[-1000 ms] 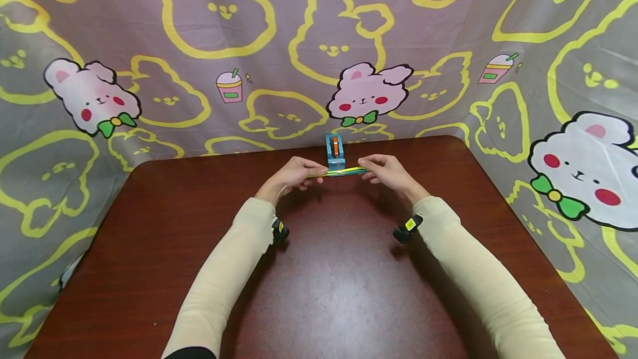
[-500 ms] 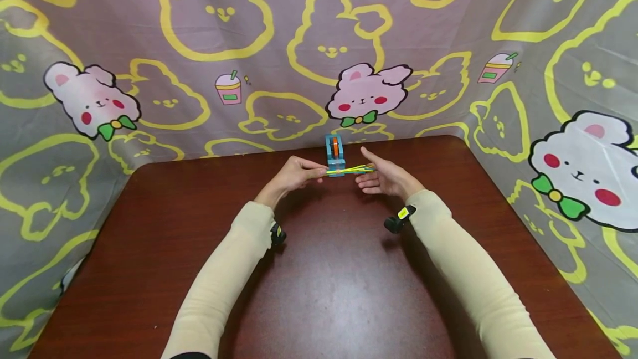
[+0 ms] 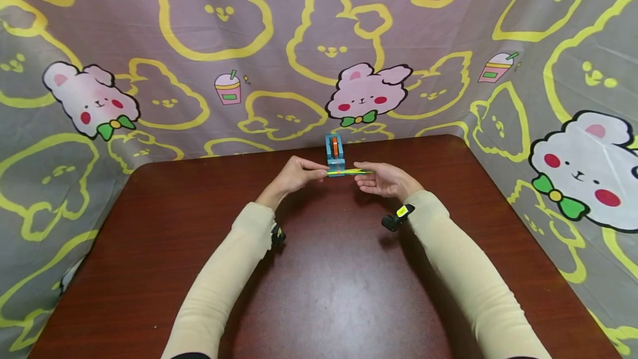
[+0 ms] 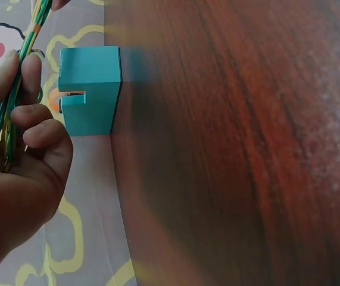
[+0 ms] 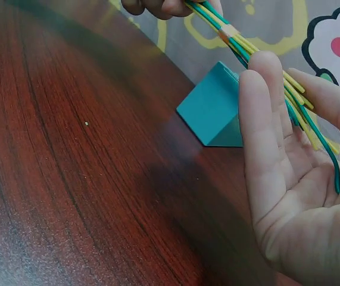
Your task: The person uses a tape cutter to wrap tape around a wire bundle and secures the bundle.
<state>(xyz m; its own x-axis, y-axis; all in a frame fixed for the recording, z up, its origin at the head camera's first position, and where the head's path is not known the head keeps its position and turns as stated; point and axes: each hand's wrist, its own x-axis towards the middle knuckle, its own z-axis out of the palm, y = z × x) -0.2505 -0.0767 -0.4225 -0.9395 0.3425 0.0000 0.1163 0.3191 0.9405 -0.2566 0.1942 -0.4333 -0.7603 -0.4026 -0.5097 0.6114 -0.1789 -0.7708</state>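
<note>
A bundle of thin green and yellow wires (image 5: 238, 43), banded with a strip of tape near its middle, spans the gap between both hands. My left hand (image 3: 295, 175) pinches its left end between thumb and fingers; loose wire tails lie over the curled fingers in the left wrist view. My right hand (image 3: 387, 178) has its fingers nearly straight along the other end. There the wires (image 5: 303, 110) spread between thumb and fingers, and one green wire bends against the palm. Just behind the bundle stands a teal tape dispenser (image 3: 334, 154) with an orange roll core.
The dark red-brown table (image 3: 344, 270) reaches back to a patterned cloth curtain (image 3: 279, 26), which also hangs on both sides. The tape dispenser sits near the table's back edge. Black cameras (image 3: 397, 218) are strapped at both wrists.
My right hand lets go of its pinch on the wires and opens with thumb raised; now the thumb has come down beside the wire ends. The left hand keeps its hold.
</note>
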